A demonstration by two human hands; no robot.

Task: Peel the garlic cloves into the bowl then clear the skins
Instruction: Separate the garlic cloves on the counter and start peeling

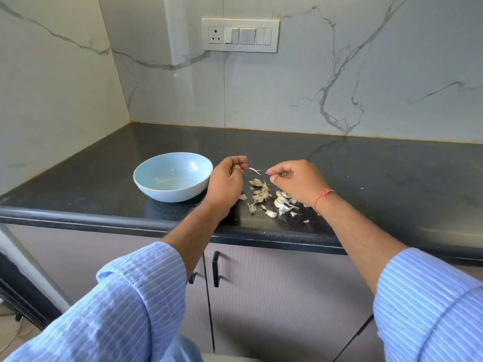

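Two hands hover over the black counter (366, 163), and we see them working just above a scatter of garlic. Our left hand (226, 182) sits at about nine o'clock from the pile, its fingers curled in with the fingertips pressed together near the thumb; whether they pinch a clove or a bit of skin we cannot tell, as the grip is turned away from us. Our right hand (295, 180) is at about two o'clock from the pile, fingers bent and thumb meeting the forefinger, and something small seems to sit inside that pinch, though it is too hidden to name. A thin scrap of skin (254, 170) shows between the two hands, touching neither.

Garlic cloves (260, 192) lie in a loose heap on the counter below the hands, with loose skins (283, 205) mixed in at four o'clock from the heap, partly under our right wrist. The pale blue bowl (146, 184) stands upright at nine o'clock from the left hand, just beside it; inside we make out only a faint pale mark.

A red thread (322, 197) circles our right wrist. A switch panel (240, 35) is on the marble wall at twelve o'clock.
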